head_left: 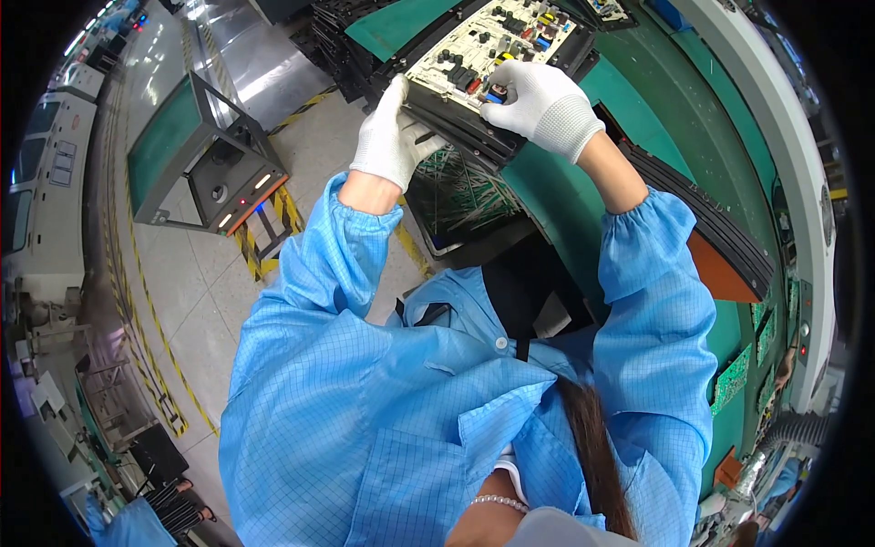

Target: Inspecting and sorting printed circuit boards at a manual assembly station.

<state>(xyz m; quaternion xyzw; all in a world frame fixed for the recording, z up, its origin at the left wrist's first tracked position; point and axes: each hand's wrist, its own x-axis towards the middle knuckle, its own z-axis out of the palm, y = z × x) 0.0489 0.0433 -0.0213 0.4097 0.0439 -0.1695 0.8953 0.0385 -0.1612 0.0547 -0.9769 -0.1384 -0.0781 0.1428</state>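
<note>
A pale circuit board (483, 46) studded with coloured components lies in a black tray (456, 123), lifted above the green conveyor (656, 109). My left hand (394, 139), in a white glove, grips the tray's near left corner. My right hand (545, 105), also gloved, rests on the board's near edge with its fingers on a blue part. Both arms wear blue checked sleeves. Below the lifted tray sits another black tray with a green board (456, 196).
A stack of black trays (342, 41) stands at the back. A grey cart with a green top (196, 155) is on the floor to the left, beside yellow-black floor tape. Green boards (734, 378) lie on the conveyor's right side. An orange panel (720, 273) edges the belt.
</note>
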